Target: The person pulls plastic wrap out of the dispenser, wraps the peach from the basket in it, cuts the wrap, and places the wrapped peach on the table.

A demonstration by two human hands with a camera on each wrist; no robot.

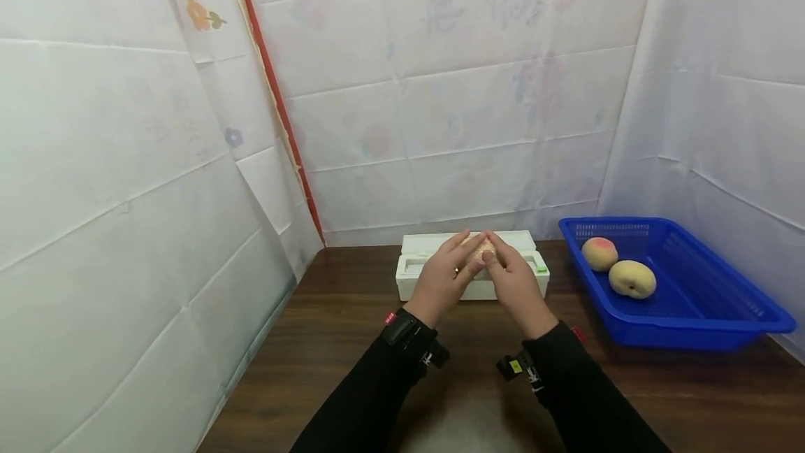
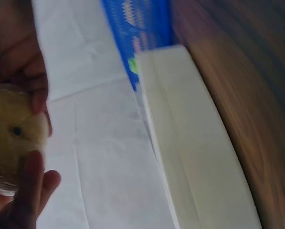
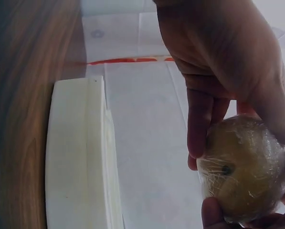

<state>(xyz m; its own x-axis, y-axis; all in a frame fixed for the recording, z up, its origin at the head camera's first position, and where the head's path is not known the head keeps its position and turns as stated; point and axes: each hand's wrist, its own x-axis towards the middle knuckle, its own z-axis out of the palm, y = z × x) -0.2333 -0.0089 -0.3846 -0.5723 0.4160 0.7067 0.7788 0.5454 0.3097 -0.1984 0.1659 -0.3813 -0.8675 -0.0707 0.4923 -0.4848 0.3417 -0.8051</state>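
Observation:
Both hands hold one peach [image 1: 483,251] between them, above a white box [image 1: 411,286] whose lid is raised at the back. Clear plastic film clings round the peach [image 3: 247,164], with shiny wrinkles in the right wrist view. My left hand [image 1: 440,278] grips it from the left, and my right hand [image 1: 517,286] from the right. In the left wrist view, fingers and thumb curl about the pale yellow peach [image 2: 13,126], leaving its dark stem hollow exposed. The peach is apart from the box's front wall [image 2: 199,143] there.
To the right stands a blue plastic basket [image 1: 692,335] with a peach with a pink blush [image 1: 599,254] and a pale yellow flat peach [image 1: 632,279] inside. Beneath everything is a dark wooden table [image 1: 352,341]. White sheeting [image 1: 453,124] encloses the back and both sides.

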